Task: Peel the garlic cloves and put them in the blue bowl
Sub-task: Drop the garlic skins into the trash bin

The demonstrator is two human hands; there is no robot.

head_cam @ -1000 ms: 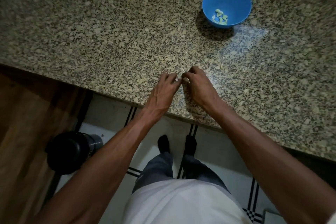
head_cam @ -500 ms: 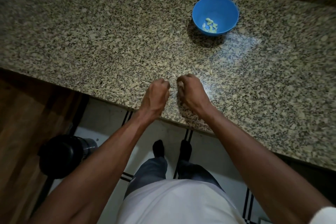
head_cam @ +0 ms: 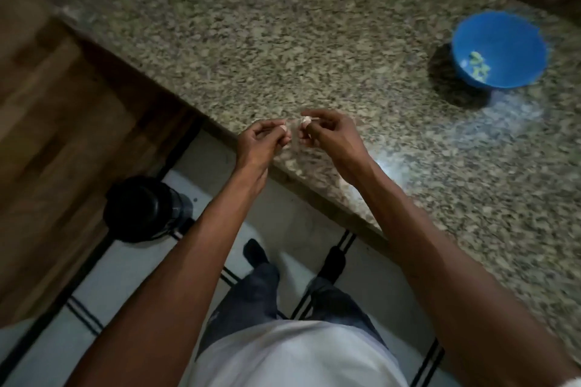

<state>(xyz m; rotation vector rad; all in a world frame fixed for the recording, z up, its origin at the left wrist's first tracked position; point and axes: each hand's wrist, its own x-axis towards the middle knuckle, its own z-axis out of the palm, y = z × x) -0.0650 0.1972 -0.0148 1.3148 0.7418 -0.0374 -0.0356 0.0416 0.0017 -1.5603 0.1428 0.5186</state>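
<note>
A blue bowl (head_cam: 499,49) stands on the speckled granite counter (head_cam: 283,41) at the far right, with several peeled garlic cloves (head_cam: 478,64) in its bottom. Over the counter's front edge my right hand (head_cam: 330,138) pinches a pale garlic clove (head_cam: 305,120) at its fingertips. My left hand (head_cam: 261,143) is a little apart to the left, fingers curled, pinching a small pale bit (head_cam: 284,128) that looks like skin. The picture is blurred, so finer detail is unclear.
A black round container (head_cam: 141,209) stands on the tiled floor below the counter's left end. Wooden panelling (head_cam: 63,122) runs along the left. My feet and legs are under the counter edge.
The view has swung left, so the bowl now sits far right. Both hands have lifted off the counter and drawn slightly apart, each pinching something pale.
</note>
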